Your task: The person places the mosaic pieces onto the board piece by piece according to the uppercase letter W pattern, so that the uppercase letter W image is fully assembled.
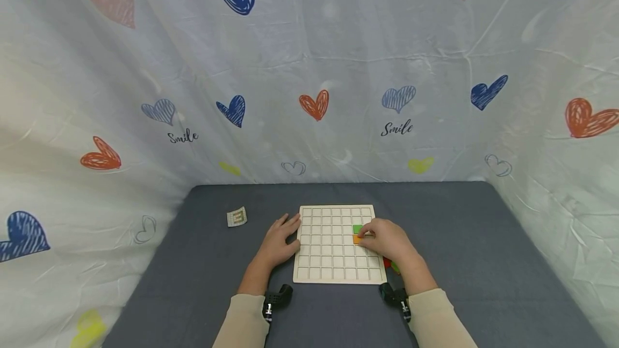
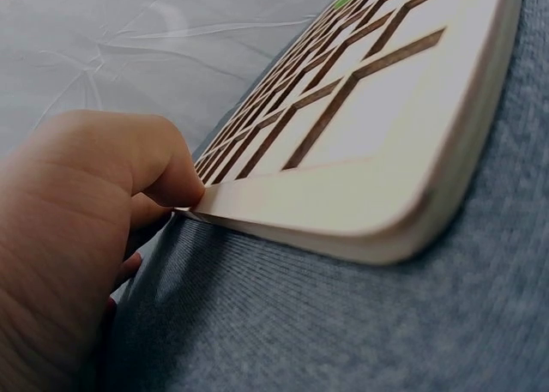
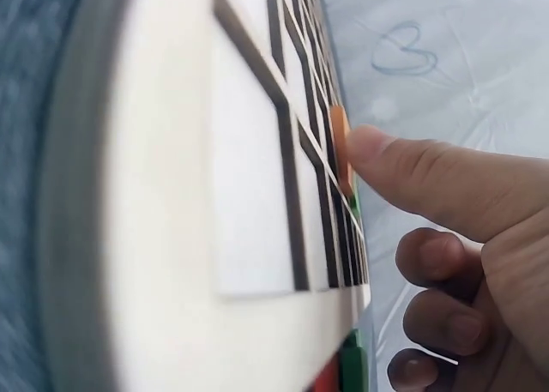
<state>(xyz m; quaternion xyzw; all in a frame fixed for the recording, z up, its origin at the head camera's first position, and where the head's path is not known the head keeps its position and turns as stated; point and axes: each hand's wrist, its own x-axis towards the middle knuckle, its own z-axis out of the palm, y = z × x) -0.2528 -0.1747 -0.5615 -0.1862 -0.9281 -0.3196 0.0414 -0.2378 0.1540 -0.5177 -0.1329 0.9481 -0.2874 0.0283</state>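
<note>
A pale wooden board (image 1: 326,262) with a grid of square recesses lies on the table. Along its left edge rests my left hand (image 1: 279,243), with the thumb and fingertips touching the rim; the left wrist view shows the thumb bent at the edge. Toward the board's right side, my right hand (image 1: 389,238) pinches a small orange square tile (image 1: 356,239) with thumb and index finger, at a grid cell. The thumb lies against the orange tile (image 3: 340,147) in the right wrist view, while the other fingers are curled. A green tile (image 1: 357,229) sits just beyond the orange one.
Red (image 1: 387,262) and green (image 1: 396,268) pieces lie beside the board's right edge, partly hidden by my right wrist. A small square pale piece with a brown mark (image 1: 237,217) lies at the back left of the dark table (image 1: 450,240). Behind hangs a heart-patterned curtain (image 1: 309,31).
</note>
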